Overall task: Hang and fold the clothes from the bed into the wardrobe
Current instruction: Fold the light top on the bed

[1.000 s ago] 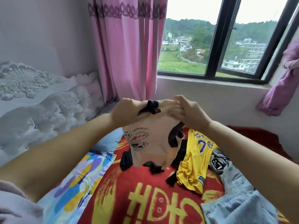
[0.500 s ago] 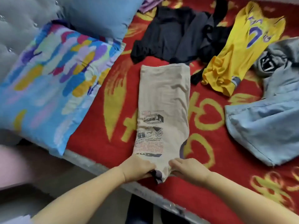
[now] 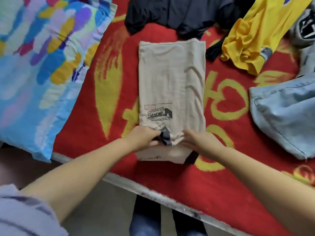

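A: What carries everything?

B: The bed under the red blanket with yellow characters (image 3: 170, 181), filling mid-frame. A blue pillow splashed with colours (image 3: 42, 74) sits upper left, pale blue denim (image 3: 286, 120) at the right edge, a dark garment (image 3: 179, 12) top centre and a yellow jersey (image 3: 255, 40) upper right.

A: And the piece being folded?

B: The long beige T-shirt folded into a strip (image 3: 172, 79) lies centre frame, long axis running from the near edge up the frame. Its near end is lifted and turned over.

A: The hands?

B: Both are at that near end, so neither is nearer. The left hand (image 3: 143, 138) pinches the dark collar; the right hand (image 3: 199, 142) rests beside it with fingers fairly straight on the cloth. I judge the next fold goes up the frame, along the strip.

A: Any writing?

B: Black printed drawings and a small line of text, too small to read. The blanket's characters are only partly visible.
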The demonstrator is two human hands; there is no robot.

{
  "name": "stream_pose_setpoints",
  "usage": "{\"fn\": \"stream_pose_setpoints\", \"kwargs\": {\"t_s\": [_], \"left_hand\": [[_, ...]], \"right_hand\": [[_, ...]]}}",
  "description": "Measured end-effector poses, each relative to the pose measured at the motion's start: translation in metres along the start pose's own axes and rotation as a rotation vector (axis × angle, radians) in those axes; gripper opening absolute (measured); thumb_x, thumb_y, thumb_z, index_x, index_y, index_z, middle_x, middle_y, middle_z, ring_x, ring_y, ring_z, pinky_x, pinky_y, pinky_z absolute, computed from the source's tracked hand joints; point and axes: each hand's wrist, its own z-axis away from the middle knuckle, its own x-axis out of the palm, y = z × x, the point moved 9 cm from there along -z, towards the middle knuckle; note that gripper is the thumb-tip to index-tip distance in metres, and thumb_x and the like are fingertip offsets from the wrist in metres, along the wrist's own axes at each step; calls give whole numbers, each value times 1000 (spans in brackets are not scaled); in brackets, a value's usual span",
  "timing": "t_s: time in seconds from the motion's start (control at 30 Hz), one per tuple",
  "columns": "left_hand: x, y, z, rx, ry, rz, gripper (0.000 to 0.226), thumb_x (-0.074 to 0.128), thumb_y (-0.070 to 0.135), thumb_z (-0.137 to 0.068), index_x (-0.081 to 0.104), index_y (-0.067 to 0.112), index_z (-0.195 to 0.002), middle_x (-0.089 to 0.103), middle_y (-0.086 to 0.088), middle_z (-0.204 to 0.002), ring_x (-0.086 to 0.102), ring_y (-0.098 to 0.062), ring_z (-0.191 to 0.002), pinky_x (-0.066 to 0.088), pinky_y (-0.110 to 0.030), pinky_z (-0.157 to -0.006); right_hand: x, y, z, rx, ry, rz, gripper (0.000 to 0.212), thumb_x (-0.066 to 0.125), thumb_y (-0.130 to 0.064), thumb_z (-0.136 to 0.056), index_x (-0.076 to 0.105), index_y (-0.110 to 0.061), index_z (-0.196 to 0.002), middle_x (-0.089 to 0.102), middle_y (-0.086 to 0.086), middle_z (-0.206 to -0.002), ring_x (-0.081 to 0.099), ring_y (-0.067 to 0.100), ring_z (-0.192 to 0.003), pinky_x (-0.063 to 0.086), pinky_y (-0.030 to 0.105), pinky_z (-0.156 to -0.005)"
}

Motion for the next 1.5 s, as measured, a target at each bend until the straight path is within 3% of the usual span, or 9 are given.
{"fn": "stream_pose_setpoints", "kwargs": {"t_s": [0.27,0.4,0.57,0.67,0.87,1.0,1.17,1.33,1.5], "left_hand": [[-12,-50,-47,-246,219,-173,84,44,59,-90,13,12,-152,28,-11,-153,27,-26,-141,16,-47,-114],[53,3,2,-40,135,-307,96,54,64,-79,26,3,-148,22,-20,-155,19,-31,-145,22,-58,-112],[121,-9,12,-206,-115,-240,99,49,41,-90,-31,16,-142,-42,-14,-143,-38,-28,-133,-10,-55,-113],[107,-7,-1,-229,-86,-239,73,34,11,-96,-14,13,-150,-27,-17,-153,-23,-31,-142,-2,-52,-115],[73,9,24,-160,-425,110,76,36,-12,-83,13,11,-152,-2,-20,-158,9,-31,-146,15,-32,-116],[32,5,32,-164,-628,576,27,39,-5,-79,51,17,-69,57,-5,-77,47,-14,-61,34,-22,-52],[-17,-71,-4,-367,-291,1053,15,55,1,-89,60,13,-82,51,0,-72,46,-10,-63,33,-21,-55],[10,-127,-34,-781,276,1571,13,57,24,-95,61,13,-100,70,1,-87,65,-12,-78,51,-28,-74],[28,-126,-20,-885,593,908,20,42,25,-101,46,11,-88,55,-6,-84,50,-23,-78,29,-30,-63]], "right_hand": [[-23,27,-63,161,172,54,74,58,-51,-88,32,-15,-148,29,16,-153,32,36,-138,33,50,-106],[45,-37,-10,-127,4,274,93,81,-47,-63,44,-18,-143,40,18,-147,36,45,-135,32,72,-98],[79,7,-1,125,-181,346,80,68,-29,-82,25,-37,-149,16,8,-159,15,52,-140,19,81,-92],[80,20,-13,122,-236,355,69,37,-18,-99,-3,-42,-150,-11,2,-161,-8,50,-142,5,76,-102],[56,-11,8,55,-570,-41,65,35,-3,-94,23,-32,-151,13,0,-161,16,36,-145,24,54,-113],[28,-16,19,112,-881,-286,18,44,-10,-89,60,-13,-99,63,-1,-81,60,9,-67,48,19,-63],[-31,37,-52,282,-548,-466,6,65,-20,-88,58,-19,-88,60,-4,-84,58,11,-75,44,19,-58],[-40,79,-106,364,-67,-443,69,66,-43,-86,35,-17,-142,44,1,-130,47,19,-114,39,31,-92],[-28,88,-100,384,212,-282,41,47,-21,-94,42,-19,-135,50,11,-129,51,33,-112,45,42,-80]]}}
